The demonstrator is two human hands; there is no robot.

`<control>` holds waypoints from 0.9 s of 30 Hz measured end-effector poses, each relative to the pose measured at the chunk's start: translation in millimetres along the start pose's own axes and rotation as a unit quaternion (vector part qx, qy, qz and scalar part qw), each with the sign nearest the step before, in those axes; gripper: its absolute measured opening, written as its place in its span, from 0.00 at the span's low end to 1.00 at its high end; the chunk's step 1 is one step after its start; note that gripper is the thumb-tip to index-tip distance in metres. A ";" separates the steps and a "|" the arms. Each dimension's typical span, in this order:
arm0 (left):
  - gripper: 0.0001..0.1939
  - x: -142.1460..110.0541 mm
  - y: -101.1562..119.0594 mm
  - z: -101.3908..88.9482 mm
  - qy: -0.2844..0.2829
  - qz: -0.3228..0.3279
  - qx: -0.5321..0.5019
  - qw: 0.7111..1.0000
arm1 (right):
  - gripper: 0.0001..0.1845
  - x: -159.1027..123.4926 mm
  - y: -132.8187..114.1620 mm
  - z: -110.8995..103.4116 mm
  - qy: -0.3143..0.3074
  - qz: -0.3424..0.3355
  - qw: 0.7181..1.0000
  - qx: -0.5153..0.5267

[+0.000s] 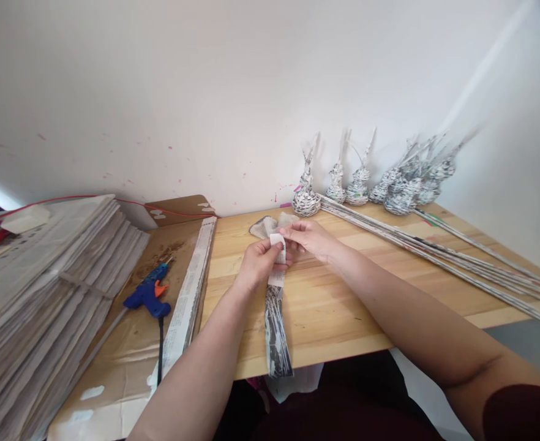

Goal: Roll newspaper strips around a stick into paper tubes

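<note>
A long newspaper strip (278,331) runs from my hands down toward the table's front edge, its upper end pale and its lower part dark with print. My left hand (261,260) pinches the strip near its top, thumb in front and fingers behind. At the strip's upper end, my right hand (309,239) has its fingertips closed on the corner. Just behind the hands lies a crumpled grey cloth (264,227) on the wooden table (343,318).
Stacked newspaper (68,294) and a blue glue gun (148,300) on cardboard occupy the left, beside a pile of cut strips (187,294). Woven paper figures (305,199) stand along the wall. Thin rolled paper tubes (412,245) stretch across the right.
</note>
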State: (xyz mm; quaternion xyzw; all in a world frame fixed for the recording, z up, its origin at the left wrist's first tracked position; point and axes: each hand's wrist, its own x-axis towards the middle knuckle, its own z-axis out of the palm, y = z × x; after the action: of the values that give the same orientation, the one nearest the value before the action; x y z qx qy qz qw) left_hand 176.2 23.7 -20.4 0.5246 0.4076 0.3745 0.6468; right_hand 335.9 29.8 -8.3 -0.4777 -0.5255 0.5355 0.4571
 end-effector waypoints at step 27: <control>0.07 -0.5 0.9 5.7 0.031 0.007 0.047 0.998 | 0.11 4.0 6.7 6.4 0.050 0.015 0.998 0.024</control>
State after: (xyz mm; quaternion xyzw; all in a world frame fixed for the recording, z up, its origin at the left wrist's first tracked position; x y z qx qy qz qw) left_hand 181.2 21.2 -18.7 0.5450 0.4410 0.3760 0.6059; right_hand 329.1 32.7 -15.2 -0.5010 -0.4814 0.5302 0.4860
